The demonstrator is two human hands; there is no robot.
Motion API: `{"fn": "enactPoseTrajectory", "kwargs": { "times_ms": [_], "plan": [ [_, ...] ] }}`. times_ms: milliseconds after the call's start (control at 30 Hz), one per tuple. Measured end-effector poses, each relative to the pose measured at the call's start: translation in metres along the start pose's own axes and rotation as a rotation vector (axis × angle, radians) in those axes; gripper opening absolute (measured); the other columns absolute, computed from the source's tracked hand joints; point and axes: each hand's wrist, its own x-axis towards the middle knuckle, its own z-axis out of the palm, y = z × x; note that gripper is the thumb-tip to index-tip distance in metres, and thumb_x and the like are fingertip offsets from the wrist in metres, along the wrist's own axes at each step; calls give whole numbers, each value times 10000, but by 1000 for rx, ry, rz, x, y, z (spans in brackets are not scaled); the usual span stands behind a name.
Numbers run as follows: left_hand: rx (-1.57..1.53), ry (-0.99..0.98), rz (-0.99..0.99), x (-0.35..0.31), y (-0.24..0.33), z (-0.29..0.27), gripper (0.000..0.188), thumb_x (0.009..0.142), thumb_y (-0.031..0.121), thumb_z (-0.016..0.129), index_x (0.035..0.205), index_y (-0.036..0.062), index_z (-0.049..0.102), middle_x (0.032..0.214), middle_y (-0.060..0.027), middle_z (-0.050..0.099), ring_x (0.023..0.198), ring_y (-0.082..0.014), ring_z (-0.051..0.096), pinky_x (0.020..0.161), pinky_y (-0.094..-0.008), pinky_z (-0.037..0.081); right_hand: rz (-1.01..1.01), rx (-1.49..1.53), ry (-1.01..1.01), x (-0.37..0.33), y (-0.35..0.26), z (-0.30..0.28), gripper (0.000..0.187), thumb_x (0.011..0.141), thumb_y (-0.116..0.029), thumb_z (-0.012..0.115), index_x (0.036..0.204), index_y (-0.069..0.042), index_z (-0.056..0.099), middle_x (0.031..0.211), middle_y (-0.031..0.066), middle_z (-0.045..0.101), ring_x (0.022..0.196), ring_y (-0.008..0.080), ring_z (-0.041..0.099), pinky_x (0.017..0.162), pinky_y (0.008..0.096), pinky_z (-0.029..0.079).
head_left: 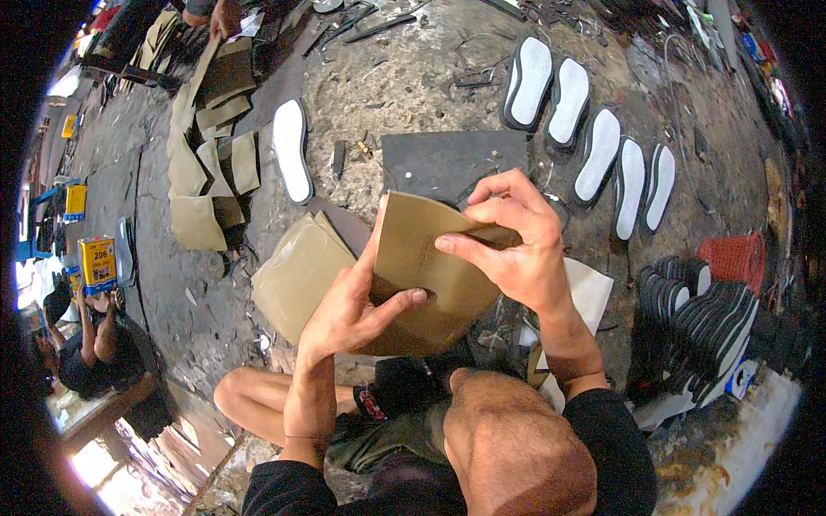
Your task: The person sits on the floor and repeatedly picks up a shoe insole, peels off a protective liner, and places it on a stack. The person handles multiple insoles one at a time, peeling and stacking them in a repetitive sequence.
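Over my lap I hold a stiff olive-brown sheet [430, 267], tilted, with its broad face toward me. My left hand [353, 310] grips its left edge, the thumb lying across the face and the fingers behind. At the upper right edge my right hand [516, 245] pinches the sheet between thumb and curled fingers, and the corner there bends over. Left of the sheet, several similar olive sheets [297, 271] lie stacked on the ground. Just beyond it is a flat dark board [430, 155].
White-topped black shoe soles [600, 155] lie at the far right, with another sole [291, 150] left of centre. Stacked soles [701, 322] stand near a red basket [733, 258]. More olive sheets [198, 224] and a yellow can [97, 264] are left. Other people's hands [225, 19] show.
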Motion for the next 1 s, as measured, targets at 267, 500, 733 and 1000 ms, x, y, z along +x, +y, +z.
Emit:
{"fn": "enactPoseTrajectory", "kwargs": {
  "times_ms": [267,500,733,1000],
  "plan": [
    [-343,103,-335,7,-4,7,496,933,213,748,1338,-7,563,1166,-99,702,1062,-182,652,924,-341,536,360,136,-322,3,9,-6,933,581,-251,974,1401,-89,559,1196,110,689,1035,245,692,968,384,534],
    [-10,136,-206,14,-3,16,627,706,104,892,1259,-8,617,1141,-110,715,1088,-191,660,957,-346,524,388,-57,-405,10,10,-2,631,636,-277,922,1190,-70,701,1028,104,753,918,230,726,826,364,560],
    [-248,43,-462,18,-10,-3,543,1094,416,408,1238,-60,624,1099,-82,693,1008,-135,616,912,-304,496,649,484,-492,4,25,-3,365,825,-317,836,972,11,773,856,48,757,773,82,661,700,272,526],
    [-175,287,-415,53,-11,17,359,966,329,674,926,-21,745,795,-35,710,711,-87,628,640,-268,508,741,487,-504,-7,29,15,290,927,-262,743,961,24,776,817,25,741,745,63,648,656,248,510]
  ]
}}
